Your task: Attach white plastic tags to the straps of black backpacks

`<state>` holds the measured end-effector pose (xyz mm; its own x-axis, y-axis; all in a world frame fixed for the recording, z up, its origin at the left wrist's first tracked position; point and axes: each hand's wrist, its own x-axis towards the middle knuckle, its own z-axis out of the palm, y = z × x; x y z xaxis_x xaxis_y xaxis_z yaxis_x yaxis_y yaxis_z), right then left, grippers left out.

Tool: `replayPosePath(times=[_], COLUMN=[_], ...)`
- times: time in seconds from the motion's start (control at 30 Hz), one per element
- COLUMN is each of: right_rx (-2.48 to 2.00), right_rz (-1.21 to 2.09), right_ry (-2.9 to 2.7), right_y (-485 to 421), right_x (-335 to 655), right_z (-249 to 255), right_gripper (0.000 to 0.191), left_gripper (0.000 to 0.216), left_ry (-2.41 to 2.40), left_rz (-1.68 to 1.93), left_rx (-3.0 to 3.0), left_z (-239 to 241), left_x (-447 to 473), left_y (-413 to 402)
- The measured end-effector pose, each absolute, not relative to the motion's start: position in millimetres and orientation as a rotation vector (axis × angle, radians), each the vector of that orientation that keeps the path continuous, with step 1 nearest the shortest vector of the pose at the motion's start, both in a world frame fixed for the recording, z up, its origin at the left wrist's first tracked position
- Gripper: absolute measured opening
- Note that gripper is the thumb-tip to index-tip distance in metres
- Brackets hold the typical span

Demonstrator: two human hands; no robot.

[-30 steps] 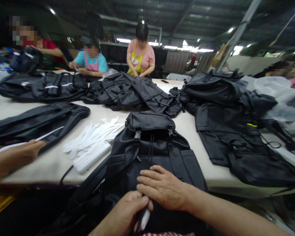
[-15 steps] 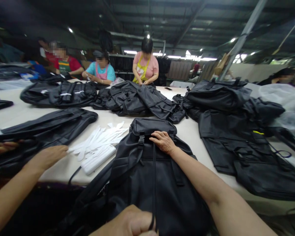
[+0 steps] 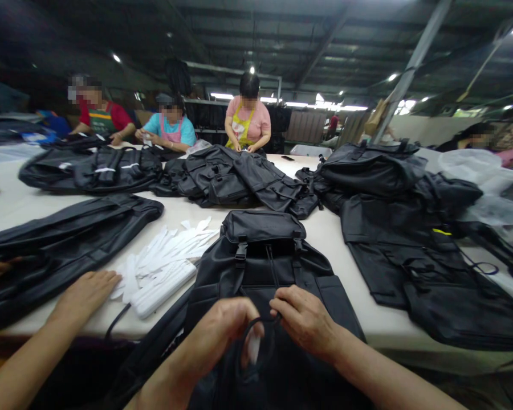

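Observation:
A black backpack (image 3: 260, 285) with a top flap and two buckled straps lies before me, its flap pointing away from me. From under the flap, a thin black drawstring (image 3: 270, 263) runs down the front. My right hand (image 3: 305, 319) pinches the drawstring between thumb and fingers above the middle of the bag. Just to its left, my left hand (image 3: 226, 327) is closed on the same cord, which curves in a loop by its fingers. Those fingers are partly smeared by motion.
Left of the backpack lie white strips (image 3: 166, 250) and a white oblong block (image 3: 165, 290) with a black cable. A co-worker's hand (image 3: 88, 290) rests beside them, near another black bag (image 3: 77, 239). Black bags (image 3: 222, 176) are heaped across the table; more (image 3: 393, 245) lie right. People work opposite.
My right hand has left the flap edge and come down to the drawstring. My left hand has risen from the bottom edge with the cord. The co-worker's hand now lies flatter by the strips.

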<state>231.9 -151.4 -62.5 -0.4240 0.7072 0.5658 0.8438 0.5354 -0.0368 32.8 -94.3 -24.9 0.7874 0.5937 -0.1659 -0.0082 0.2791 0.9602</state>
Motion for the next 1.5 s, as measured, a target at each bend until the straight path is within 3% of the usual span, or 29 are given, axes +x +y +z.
replayPosePath(times=[0.07, 0.3, 0.53, 0.67, 0.83, 0.9, 1.07, 1.37, 1.5], right_rx=[-1.195, -0.983, -0.820, -0.636, -1.254, -1.574, -2.127, -2.030, -1.918], right_rz=[-0.317, -0.039, 0.089, 0.246, 0.458, 0.256, -0.307, -0.330, -0.072], right_ry=[-2.217, -2.307, -2.131, -2.158, -1.766, -1.626, -1.934, -2.267, -2.305], right_y=[-156.2, -176.3, -184.0, -186.3, -135.4, -99.9, -47.9, -61.7, -69.6], right_x=[228.8, 211.4, 206.6, 199.6, 223.9, 243.0, 269.2, 259.2, 260.8], right_z=[-55.1, -19.1, -5.2, -4.5, -5.1, -14.5, -46.6, -43.4, -43.4], right_gripper=[0.017, 0.013, 0.015, 0.028, 0.029, 0.026, 0.027, 0.015, 0.029], left_gripper=[0.034, 0.016, 0.014, 0.020, 0.016, 0.017, 0.021, 0.016, 0.020], left_ry=[0.771, 0.884, 0.854, 0.802, 0.786, 0.791, 0.829, 0.930, 0.946], left_rz=[0.653, 0.587, 0.604, 0.599, 0.681, 0.694, 0.699, 0.718, 0.686], left_rx=[1.186, 0.900, 0.810, 0.793, 0.842, 0.877, 0.965, 1.160, 1.192], left_z=[-41.4, -68.0, -71.9, -75.2, -84.5, -88.0, -91.8, -78.6, -72.7], left_x=[62.4, 141.3, 138.0, 127.3, 130.5, 134.0, 133.0, 132.6, 136.4], left_y=[-66.5, -8.6, -31.6, -48.7, -45.3, -43.6, -42.8, -34.6, -25.2])
